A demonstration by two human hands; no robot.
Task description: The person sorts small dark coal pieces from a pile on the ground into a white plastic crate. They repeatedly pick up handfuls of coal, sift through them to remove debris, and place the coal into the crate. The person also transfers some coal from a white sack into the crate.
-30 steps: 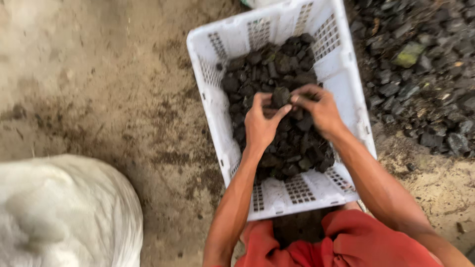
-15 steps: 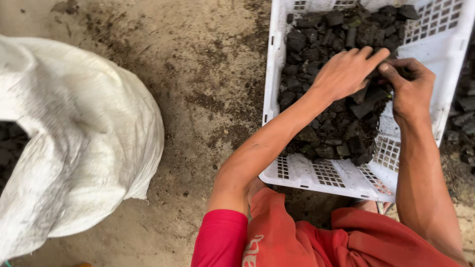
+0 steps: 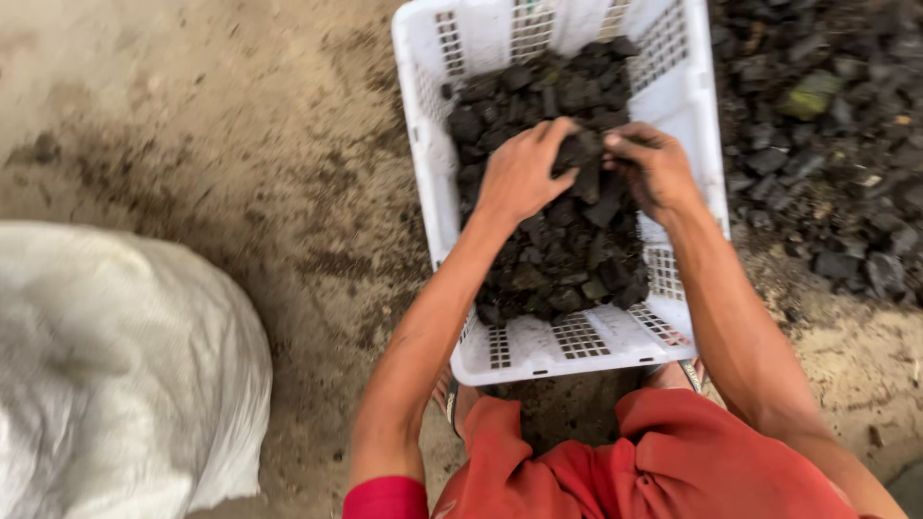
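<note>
A white plastic crate (image 3: 423,144) with slotted walls lies on the dirt in front of me, holding a heap of black charcoal lumps (image 3: 558,259). Both my hands are inside it on top of the heap. My left hand (image 3: 519,173) curls its fingers over a dark lump (image 3: 582,154) near the middle. My right hand (image 3: 654,168) grips the same cluster of lumps from the other side, its fingers blackened. The two hands almost touch.
A large white woven sack (image 3: 115,375) bulges at the lower left. A pile of loose charcoal (image 3: 827,144) covers the ground right of the crate. Bare sandy ground (image 3: 240,125) lies between sack and crate. My red shorts (image 3: 654,461) fill the bottom edge.
The view swung right, so the sack shows less and the crate sits more central. Both hands stayed in the crate and closed together on lumps at the heap's middle.
</note>
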